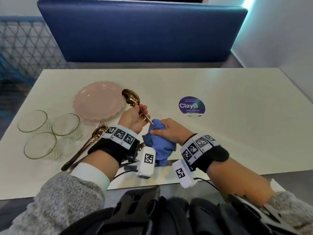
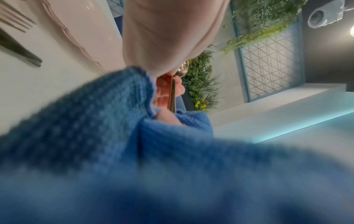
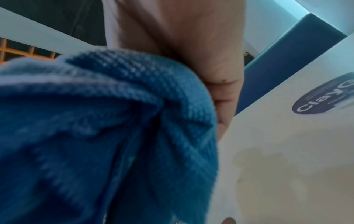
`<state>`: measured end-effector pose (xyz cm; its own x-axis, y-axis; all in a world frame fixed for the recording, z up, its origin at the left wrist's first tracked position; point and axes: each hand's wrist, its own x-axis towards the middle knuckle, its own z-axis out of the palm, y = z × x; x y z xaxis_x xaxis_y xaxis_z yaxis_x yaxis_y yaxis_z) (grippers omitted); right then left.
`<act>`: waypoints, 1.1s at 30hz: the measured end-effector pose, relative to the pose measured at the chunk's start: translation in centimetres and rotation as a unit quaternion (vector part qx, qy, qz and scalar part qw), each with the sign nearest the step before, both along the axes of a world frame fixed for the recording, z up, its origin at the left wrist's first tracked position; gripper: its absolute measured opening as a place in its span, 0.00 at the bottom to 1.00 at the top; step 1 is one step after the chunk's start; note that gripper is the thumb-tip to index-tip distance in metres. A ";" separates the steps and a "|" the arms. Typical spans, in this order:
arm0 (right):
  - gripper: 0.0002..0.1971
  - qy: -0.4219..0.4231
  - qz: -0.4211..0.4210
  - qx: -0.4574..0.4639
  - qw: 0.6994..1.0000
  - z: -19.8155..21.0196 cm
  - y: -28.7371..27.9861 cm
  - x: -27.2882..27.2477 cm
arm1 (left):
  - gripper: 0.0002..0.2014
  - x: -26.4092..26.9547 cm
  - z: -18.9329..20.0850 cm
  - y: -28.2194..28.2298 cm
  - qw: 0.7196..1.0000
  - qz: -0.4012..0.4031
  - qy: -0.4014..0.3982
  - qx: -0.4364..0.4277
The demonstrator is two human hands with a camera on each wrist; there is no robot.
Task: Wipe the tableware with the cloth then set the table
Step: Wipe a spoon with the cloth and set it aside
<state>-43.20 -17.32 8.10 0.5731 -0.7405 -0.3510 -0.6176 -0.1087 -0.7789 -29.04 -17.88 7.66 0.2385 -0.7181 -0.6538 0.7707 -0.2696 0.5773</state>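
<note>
At frame centre, the left hand pinched the copper-coloured metal spoon by its neck; the right hand clenched the blue waffle-weave cloth round its handle end. Best squeeze firmly, drawing cloth along the handle.

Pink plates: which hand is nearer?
Left. The left hand holds the spoon right beside the pink plates; the right hand, gripping the cloth, is farther off.
</note>
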 end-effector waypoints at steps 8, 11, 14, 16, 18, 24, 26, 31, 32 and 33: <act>0.16 -0.080 -0.149 0.070 0.983 0.3 -1.5 -6.1 | 0.10 2.1 -1.2 2.6 0.939 -0.158 -0.306 -0.001; 0.10 -0.178 -0.226 0.096 0.953 0.4 -1.4 -6.7 | 0.08 -0.2 -3.3 4.8 0.772 -0.324 -0.547 0.005; 0.09 -0.213 -0.259 0.092 0.938 0.1 -1.1 -6.5 | 0.08 -2.1 -6.2 6.4 0.696 -0.378 -0.610 0.020; 0.10 -0.219 -0.273 0.090 0.932 -0.2 -1.0 -6.6 | 0.09 -2.9 -7.6 7.2 0.648 -0.411 -0.641 0.017; 0.10 -0.213 -0.278 0.090 0.933 -0.4 -0.9 -6.7 | 0.11 -3.4 -8.6 7.8 0.570 -0.442 -0.692 0.002; 0.10 -0.199 -0.276 0.088 0.936 -0.7 -1.0 -6.3 | 0.14 -3.6 -9.4 7.4 0.435 -0.428 -0.793 0.009; 0.11 -0.202 -0.273 0.088 0.936 -0.7 -1.1 -6.1 | 0.14 -3.4 -9.8 7.3 0.440 -0.421 -0.793 0.013; 0.13 -0.192 -0.264 0.085 0.941 -0.7 -1.4 -5.4 | 0.13 -2.4 -10.8 7.7 0.529 -0.399 -0.749 -0.010; 0.13 -0.189 -0.264 0.085 0.942 -0.7 -1.4 -5.3 | 0.13 -2.3 -10.8 7.8 0.548 -0.396 -0.737 -0.015; 0.13 -0.186 -0.263 0.085 0.943 -0.8 -1.5 -5.1 | 0.13 -2.1 -10.7 8.0 0.562 -0.393 -0.727 -0.020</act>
